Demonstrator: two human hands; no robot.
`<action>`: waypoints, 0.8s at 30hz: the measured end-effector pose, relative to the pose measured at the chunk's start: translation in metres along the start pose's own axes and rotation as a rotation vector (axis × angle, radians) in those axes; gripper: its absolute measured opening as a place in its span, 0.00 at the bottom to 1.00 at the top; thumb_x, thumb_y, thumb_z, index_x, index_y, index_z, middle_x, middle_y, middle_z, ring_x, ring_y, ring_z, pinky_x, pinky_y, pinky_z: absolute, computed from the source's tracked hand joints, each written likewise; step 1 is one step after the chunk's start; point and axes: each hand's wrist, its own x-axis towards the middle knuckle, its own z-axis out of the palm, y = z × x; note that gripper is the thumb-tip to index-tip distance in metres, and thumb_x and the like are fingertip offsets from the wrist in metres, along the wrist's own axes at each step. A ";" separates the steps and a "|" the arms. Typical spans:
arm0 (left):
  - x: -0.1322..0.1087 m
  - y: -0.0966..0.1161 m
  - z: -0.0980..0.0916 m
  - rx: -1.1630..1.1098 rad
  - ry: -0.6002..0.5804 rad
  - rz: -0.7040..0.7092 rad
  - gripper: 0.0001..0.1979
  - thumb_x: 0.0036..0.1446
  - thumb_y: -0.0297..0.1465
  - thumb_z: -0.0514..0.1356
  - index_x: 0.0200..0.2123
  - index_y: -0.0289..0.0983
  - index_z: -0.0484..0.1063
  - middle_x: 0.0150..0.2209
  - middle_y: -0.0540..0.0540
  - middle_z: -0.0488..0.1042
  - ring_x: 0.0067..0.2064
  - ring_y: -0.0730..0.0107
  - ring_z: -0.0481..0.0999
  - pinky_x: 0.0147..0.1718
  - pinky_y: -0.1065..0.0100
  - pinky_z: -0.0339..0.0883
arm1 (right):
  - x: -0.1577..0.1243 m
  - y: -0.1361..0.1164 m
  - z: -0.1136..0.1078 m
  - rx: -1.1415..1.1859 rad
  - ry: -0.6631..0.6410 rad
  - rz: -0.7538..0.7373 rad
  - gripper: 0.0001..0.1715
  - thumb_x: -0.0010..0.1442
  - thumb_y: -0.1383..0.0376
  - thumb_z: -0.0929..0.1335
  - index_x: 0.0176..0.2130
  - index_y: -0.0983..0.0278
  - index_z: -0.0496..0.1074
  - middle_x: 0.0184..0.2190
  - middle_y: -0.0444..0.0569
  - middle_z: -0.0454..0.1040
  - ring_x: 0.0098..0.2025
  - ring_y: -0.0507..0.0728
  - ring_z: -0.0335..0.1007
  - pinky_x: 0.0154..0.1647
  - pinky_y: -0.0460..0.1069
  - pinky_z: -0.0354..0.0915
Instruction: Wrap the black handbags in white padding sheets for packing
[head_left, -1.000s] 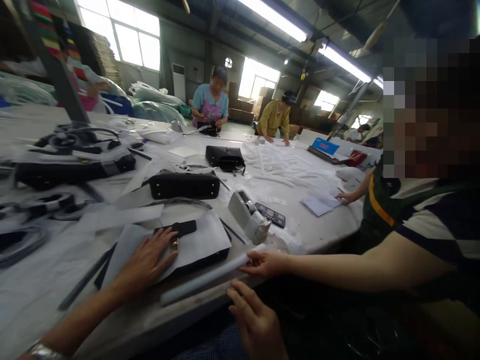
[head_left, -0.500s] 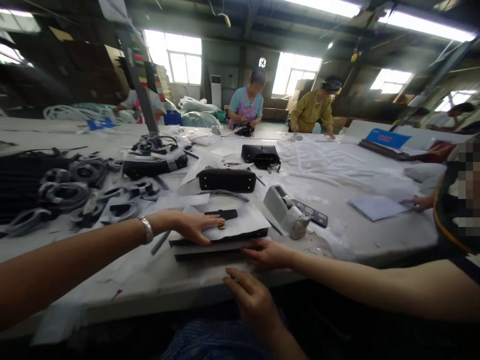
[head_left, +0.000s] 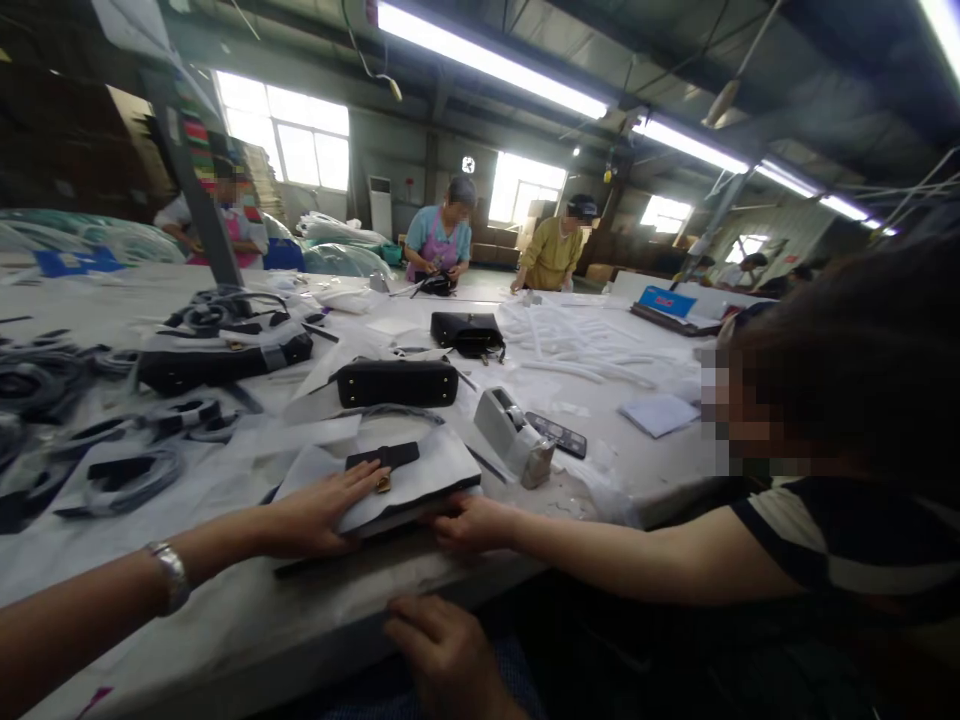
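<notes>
My left hand [head_left: 322, 510] lies with outstretched fingers on a black handbag [head_left: 442, 488] wrapped in white paper. Its fingertips are beside a black strap tab [head_left: 382, 457] and a gold-coloured clasp [head_left: 383, 483]. Below the table edge, my right hand [head_left: 446, 645] hangs with loosely bent fingers, holding nothing that I can see. A co-worker's hand [head_left: 472, 525] reaches from the right to the bag's front right corner; its fingertips are partly hidden under the bag. A thin dark edge [head_left: 307, 565] shows beneath the bag at the left.
Behind the bag stand another black handbag [head_left: 397, 383] and a grey tape dispenser [head_left: 514, 435]. Wrapped straps [head_left: 142, 470] lie to the left, white strips [head_left: 577, 340] farther back. The co-worker [head_left: 825, 520] leans in at right. Two people work across the table [head_left: 660, 480].
The view has swung to the right. The co-worker has leaned in closer, head now over the table's right side. My left hand stays on the bag; my right hand stays low by the table edge.
</notes>
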 end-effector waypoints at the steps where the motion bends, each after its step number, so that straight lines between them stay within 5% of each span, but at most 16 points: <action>1: 0.000 -0.001 0.004 0.008 0.008 -0.004 0.47 0.53 0.36 0.61 0.71 0.36 0.41 0.72 0.35 0.39 0.72 0.47 0.39 0.67 0.45 0.44 | -0.001 0.000 0.002 -0.008 0.018 -0.008 0.16 0.71 0.65 0.59 0.43 0.62 0.74 0.42 0.46 0.81 0.35 0.55 0.80 0.31 0.46 0.75; 10: -0.002 -0.011 0.021 0.030 0.053 0.016 0.43 0.59 0.38 0.59 0.71 0.41 0.39 0.72 0.38 0.37 0.71 0.45 0.39 0.66 0.42 0.45 | -0.009 0.007 0.014 -0.027 0.094 0.011 0.14 0.70 0.64 0.60 0.40 0.61 0.75 0.39 0.44 0.82 0.30 0.54 0.78 0.26 0.45 0.73; 24: -0.002 -0.006 0.015 0.023 -0.004 -0.005 0.43 0.60 0.39 0.57 0.71 0.41 0.37 0.72 0.37 0.35 0.72 0.47 0.35 0.66 0.42 0.42 | -0.010 0.007 0.008 0.007 0.048 0.024 0.15 0.71 0.67 0.60 0.44 0.62 0.75 0.40 0.49 0.81 0.36 0.54 0.80 0.34 0.45 0.75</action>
